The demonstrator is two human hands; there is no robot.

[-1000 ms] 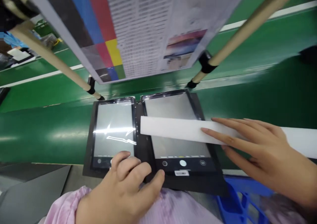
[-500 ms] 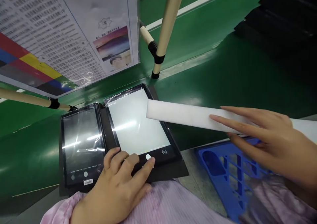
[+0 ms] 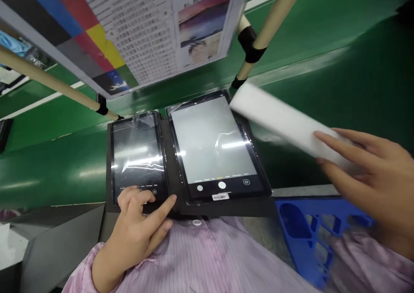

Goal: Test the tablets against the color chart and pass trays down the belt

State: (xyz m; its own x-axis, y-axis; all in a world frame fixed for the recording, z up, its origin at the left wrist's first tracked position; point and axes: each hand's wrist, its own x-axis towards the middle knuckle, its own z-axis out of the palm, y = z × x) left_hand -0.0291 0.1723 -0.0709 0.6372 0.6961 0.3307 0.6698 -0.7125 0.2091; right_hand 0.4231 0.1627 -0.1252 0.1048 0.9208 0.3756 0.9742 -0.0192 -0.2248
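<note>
My right hand (image 3: 378, 172) grips a long white foam-like block (image 3: 281, 116), which slants up to the left with its far end beside the top right corner of the right tablet. That right tablet (image 3: 213, 142) shows a pale grey camera screen with a white shutter button and has a barcode label on its lower edge. To its left lies another tablet (image 3: 137, 150), its camera screen dark and glare across its film. Over that tablet's lower edge rests my left hand (image 3: 139, 228), palm down and holding nothing. Its fingers are loosely bent and apart, with the index finger stretched towards the gap between the tablets.
A sheet with colour blocks and a printed photo (image 3: 155, 29) hangs over the green bench (image 3: 77, 155). Beige pipes with black joints (image 3: 274, 17) stand at the back. A blue plastic frame (image 3: 300, 241) is at lower right, and dark grey boards (image 3: 64, 245) lie at lower left.
My left hand has moved from the right tablet's shutter button to the left tablet's lower edge. The white block has swung away to the right, off the right tablet's screen. The view has shifted.
</note>
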